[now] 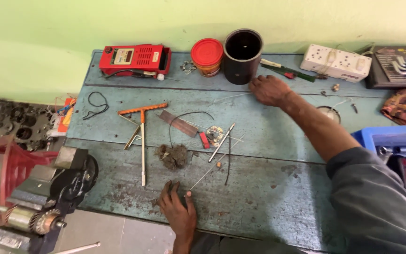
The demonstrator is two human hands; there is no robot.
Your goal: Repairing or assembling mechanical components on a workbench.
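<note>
While the blue wooden table (269,136) carries the clutter, the work in hand looks like picking out a thin wire: the right hand (269,90), reaching far forward, rests fingers curled on one end of a thin wire (233,97), though whether it pinches it cannot be told. The left hand (178,211), near the body, presses flat and holds nothing, fingertips beside a slim metal rod (210,170). A sure pinch seems the next need. Just beyond the right hand stands a black cylinder cup (243,55), dark inside, contents unseen; left of it, a red-lidded jar (207,56), closed
</note>
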